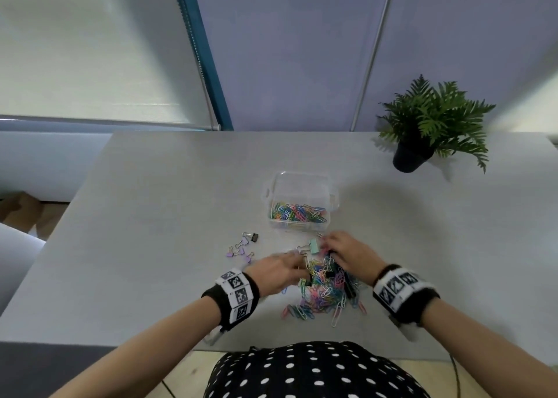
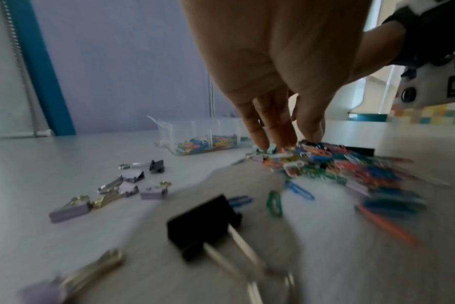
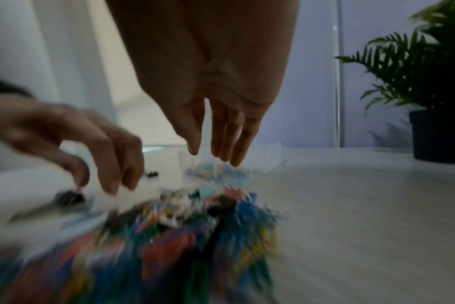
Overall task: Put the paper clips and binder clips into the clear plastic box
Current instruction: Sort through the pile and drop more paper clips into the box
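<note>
The clear plastic box stands mid-table with coloured paper clips lying in its bottom. In front of it lies a heap of coloured paper clips mixed with black binder clips. My left hand reaches into the heap's left edge, its fingers pointing down onto the clips. My right hand hovers at the heap's far side beside a mint binder clip, with its fingers straight and pointing down. I see nothing held in either hand. In the left wrist view a black binder clip lies close to the camera.
Several small purple binder clips and a dark one lie left of the heap. A potted fern stands at the table's back right. The table's front edge runs just under my forearms. Both wrist views are motion-blurred.
</note>
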`<state>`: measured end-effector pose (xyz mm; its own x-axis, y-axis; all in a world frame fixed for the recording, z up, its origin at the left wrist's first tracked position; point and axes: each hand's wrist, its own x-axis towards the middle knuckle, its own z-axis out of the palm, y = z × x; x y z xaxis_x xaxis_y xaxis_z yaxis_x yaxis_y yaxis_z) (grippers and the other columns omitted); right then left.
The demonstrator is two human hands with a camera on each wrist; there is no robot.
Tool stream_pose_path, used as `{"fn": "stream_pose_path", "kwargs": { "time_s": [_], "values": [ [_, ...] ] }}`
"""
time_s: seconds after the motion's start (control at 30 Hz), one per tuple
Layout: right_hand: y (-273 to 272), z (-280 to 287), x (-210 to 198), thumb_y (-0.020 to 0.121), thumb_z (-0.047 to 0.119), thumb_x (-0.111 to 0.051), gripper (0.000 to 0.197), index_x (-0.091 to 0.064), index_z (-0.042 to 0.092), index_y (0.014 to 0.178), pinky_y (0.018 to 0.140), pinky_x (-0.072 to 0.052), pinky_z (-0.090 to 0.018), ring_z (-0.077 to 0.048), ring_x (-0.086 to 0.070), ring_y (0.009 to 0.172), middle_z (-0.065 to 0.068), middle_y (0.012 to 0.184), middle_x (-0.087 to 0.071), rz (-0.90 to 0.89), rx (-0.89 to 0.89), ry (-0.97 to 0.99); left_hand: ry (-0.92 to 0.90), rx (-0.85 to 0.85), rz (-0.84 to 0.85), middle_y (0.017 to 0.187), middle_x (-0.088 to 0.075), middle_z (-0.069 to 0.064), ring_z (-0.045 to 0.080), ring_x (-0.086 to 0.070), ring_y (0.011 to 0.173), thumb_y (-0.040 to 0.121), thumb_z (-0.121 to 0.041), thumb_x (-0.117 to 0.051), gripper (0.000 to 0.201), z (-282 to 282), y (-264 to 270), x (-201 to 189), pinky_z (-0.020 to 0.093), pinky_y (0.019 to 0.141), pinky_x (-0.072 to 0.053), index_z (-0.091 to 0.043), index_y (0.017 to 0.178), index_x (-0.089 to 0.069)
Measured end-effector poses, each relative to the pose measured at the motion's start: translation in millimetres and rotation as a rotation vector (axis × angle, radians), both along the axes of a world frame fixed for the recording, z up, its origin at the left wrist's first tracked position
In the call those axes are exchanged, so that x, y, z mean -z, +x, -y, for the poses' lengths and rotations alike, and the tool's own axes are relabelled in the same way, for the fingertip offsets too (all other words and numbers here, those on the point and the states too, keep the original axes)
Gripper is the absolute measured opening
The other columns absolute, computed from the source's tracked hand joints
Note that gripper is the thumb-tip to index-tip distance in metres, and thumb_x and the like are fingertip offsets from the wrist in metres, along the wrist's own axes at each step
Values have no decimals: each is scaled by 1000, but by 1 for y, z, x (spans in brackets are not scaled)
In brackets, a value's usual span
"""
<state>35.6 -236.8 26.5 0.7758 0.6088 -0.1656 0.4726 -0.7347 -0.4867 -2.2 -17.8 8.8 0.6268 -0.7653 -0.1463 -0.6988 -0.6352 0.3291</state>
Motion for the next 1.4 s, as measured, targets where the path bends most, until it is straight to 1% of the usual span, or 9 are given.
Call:
{"fn": "stream_pose_path", "kwargs": {
  "time_s": [0.13, 0.27, 0.5, 0.7, 0.83, 0.93, 1.03, 1.17, 1.4],
  "values": [
    [-39, 25, 17, 62, 9, -80, 49, -60, 20, 105, 80, -57, -36, -23, -64, 99, -8, 112, -66, 192, -227, -135, 25, 203, 146, 118, -60, 1, 17, -59, 105, 81, -12, -57, 36, 1, -17, 14, 29, 80, -55, -27, 115, -55],
    [-55, 24, 33, 49, 15, -84, 73, -52, 29, 114, 82, -55, -38, -25, -63, 105, -9, 121, -62, 168, -340, -264, 113, 187, 163, 126, -57, 2, 17, -56, 114, 73, -15, -70, 44, 4, -22, 26, 30, 83, -56, -30, 113, -56],
    [-37, 5, 41, 56, 27, -84, 43, -52, 24, 85, 71, -56, -36, -25, -64, 100, -6, 112, -66, 231, -180, -302, 168, -72, 168, 119, -61, 3, 20, -59, 113, 63, -32, -80, 52, -15, -16, 26, 29, 79, -58, -28, 110, -58],
    [-32, 3, 46, 55, 24, -84, 30, -58, 19, 69, 77, -56, -41, -27, -63, 102, -5, 102, -68, 299, -79, -175, 103, -181, 249, 110, -64, 0, 16, -62, 101, 62, -36, -80, 43, -23, -19, 27, 28, 73, -59, -25, 100, -63],
    [-27, 9, 44, 68, 20, -77, 13, -66, 16, 71, 89, -49, -47, -26, -54, 111, -5, 107, -66, 214, 39, -11, -87, -5, 219, 106, -64, 0, 12, -61, 94, 73, -26, -72, 29, -9, -32, 19, 22, 73, -57, -21, 100, -62],
    [-21, 11, 36, 74, 15, -72, 6, -71, 12, 78, 95, -37, -32, -20, -47, 111, -3, 106, -66, 81, 176, 228, -67, 179, 210, 109, -60, -2, 13, -59, 95, 80, -17, -65, 35, 1, -40, 29, 24, 71, -55, -25, 113, -54],
    [-15, 10, 22, 71, 13, -75, 7, -73, 13, 78, 88, -37, -14, -8, -53, 98, 7, 94, -66, -91, 333, 414, -53, 279, 234, 109, -59, -3, 12, -58, 96, 82, -12, -57, 36, 6, -43, 41, 25, 74, -53, -26, 115, -52],
    [-7, 9, 12, 76, 9, -71, 7, -70, 16, 78, 76, -46, -10, 9, -61, 73, 10, 82, -68, -375, 478, 545, -21, 252, 293, 98, -65, -6, 10, -60, 89, 87, -12, -43, 23, 9, -37, 40, 21, 71, -52, -23, 102, -57],
    [-3, 4, 10, 84, 0, -59, 5, -61, 3, 87, 64, -53, -12, -4, -64, 66, -7, 81, -65, -607, 626, 747, -54, 178, 283, 92, -64, -5, 12, -53, 90, 83, -15, -52, 12, 12, -28, 32, 21, 74, -49, -20, 88, -61]
  ]
}}
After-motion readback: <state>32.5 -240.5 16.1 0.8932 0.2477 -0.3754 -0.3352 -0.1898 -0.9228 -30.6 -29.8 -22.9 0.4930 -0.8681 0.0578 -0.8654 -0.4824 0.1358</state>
